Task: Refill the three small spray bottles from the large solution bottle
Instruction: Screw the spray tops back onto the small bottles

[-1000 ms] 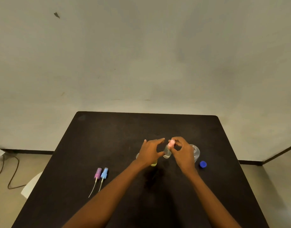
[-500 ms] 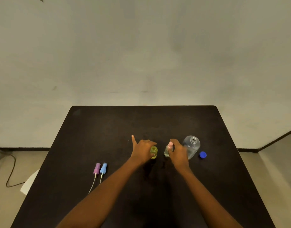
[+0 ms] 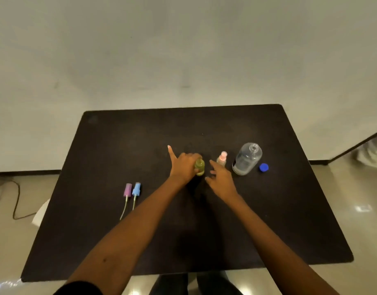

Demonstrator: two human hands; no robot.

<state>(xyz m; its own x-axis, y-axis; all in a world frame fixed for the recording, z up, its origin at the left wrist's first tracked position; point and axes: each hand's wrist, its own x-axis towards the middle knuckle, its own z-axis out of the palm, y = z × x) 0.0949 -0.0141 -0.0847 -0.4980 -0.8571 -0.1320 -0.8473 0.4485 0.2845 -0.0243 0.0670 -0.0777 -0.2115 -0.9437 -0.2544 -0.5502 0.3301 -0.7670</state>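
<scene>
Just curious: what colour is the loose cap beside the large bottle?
Small round plastic cap is blue; head view.

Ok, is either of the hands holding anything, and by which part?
The left hand grips the small green bottle round its body; the right hand, fingers spread, holds nothing.

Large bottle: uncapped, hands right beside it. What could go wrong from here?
1. The large bottle stands open, blue cap off beside it; a knock from the right hand could spill it.
2. The pink-topped spray bottle stands near that hand and could tip.
3. The left hand grips a green bottle, seemingly topless.
</scene>
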